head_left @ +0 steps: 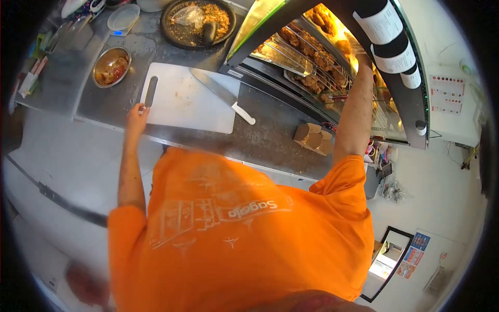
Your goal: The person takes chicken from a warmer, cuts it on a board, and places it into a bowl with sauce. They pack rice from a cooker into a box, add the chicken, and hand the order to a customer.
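Observation:
My left hand is at the near left corner of a white cutting board, its fingers curled closed at the edge beside the handle slot. A knife with a white handle lies across the board's right side, its handle over the counter. My right arm reaches up into a lit glass food warmer. There my right hand is washed out by the lamp, so its fingers cannot be made out. Fried chicken lies on wire racks near it.
A metal bowl with food stands left of the board. Behind it are a stone mortar with a pestle and a plastic lid. An open cardboard box sits on the counter at right. Paper slips hang on the warmer's frame.

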The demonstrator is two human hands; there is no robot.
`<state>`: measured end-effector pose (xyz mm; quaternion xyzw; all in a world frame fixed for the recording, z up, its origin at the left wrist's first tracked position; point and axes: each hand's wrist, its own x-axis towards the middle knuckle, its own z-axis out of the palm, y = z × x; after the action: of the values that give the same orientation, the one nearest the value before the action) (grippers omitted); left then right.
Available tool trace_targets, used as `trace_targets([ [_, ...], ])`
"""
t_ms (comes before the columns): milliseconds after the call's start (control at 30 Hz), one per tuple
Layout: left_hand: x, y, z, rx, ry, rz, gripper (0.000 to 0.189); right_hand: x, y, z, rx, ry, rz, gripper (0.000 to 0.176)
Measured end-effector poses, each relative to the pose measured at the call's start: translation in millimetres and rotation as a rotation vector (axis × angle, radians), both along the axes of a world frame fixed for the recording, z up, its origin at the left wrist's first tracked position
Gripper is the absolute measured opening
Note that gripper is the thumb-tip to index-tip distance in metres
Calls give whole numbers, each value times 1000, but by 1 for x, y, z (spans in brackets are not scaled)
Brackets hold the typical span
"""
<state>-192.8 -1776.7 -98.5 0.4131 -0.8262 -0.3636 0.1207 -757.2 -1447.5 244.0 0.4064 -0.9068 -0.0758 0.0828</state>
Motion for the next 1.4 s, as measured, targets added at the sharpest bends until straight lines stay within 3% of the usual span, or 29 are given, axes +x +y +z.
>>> trace_targets([
  [400, 22, 5, -9, 216, 55, 64, 34, -63, 9, 14, 51, 22, 45, 30],
  [633, 2, -20, -22, 102, 65, 18, 33, -80, 27, 27, 56, 37, 35, 30],
  [700, -11, -23, -20, 87, 71, 34, 33, -49, 26, 17, 49, 50, 28, 30],
  [767, -18, -24, -16, -46, 14, 76, 37, -35, 22, 11, 44, 58, 21, 30],
  [967, -32, -21, 5, -22, -231, 118, 43, -22, 15, 3, 18, 84, -19, 29],
  [1167, -39, -28, -6, -10, -390, 97, 43, -20, 21, 2, -11, 108, -33, 29],
  [1400, -52, -21, 6, -80, -477, 71, 41, 4, 32, 6, -80, 161, -66, 28],
])
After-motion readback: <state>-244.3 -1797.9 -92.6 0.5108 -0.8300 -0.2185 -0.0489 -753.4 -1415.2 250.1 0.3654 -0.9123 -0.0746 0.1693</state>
